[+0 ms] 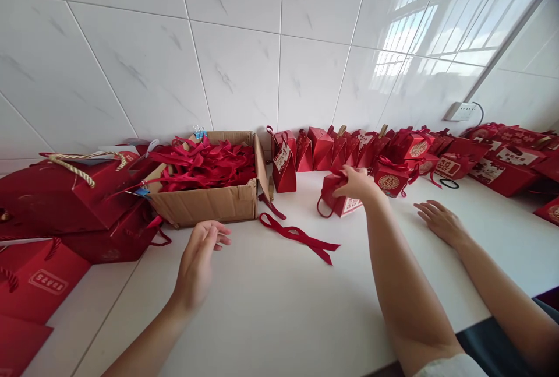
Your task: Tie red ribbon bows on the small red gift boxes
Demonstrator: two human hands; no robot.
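My right hand (358,183) is closed on the top of a small red gift box (339,193) with a pale lattice pattern on its side and a ribbon loop hanging off its left. That box sits tilted on the white table, partly hidden by my fingers. Over the table, just in front of a cardboard box (213,205), my left hand (198,263) is loosely curled, with nothing visible in it and its fingertips apart. Between my hands a dark red ribbon (301,237) lies in a loop with crossed ends. Loose red ribbons (209,161) fill the cardboard box.
Another person's hand (441,222) rests flat on the table (279,313) at right. Small red boxes (322,150) line the tiled wall (236,74). Larger red gift boxes (65,196) are stacked at left, with more red boxes (502,167) at far right. A power strip (460,111) hangs behind.
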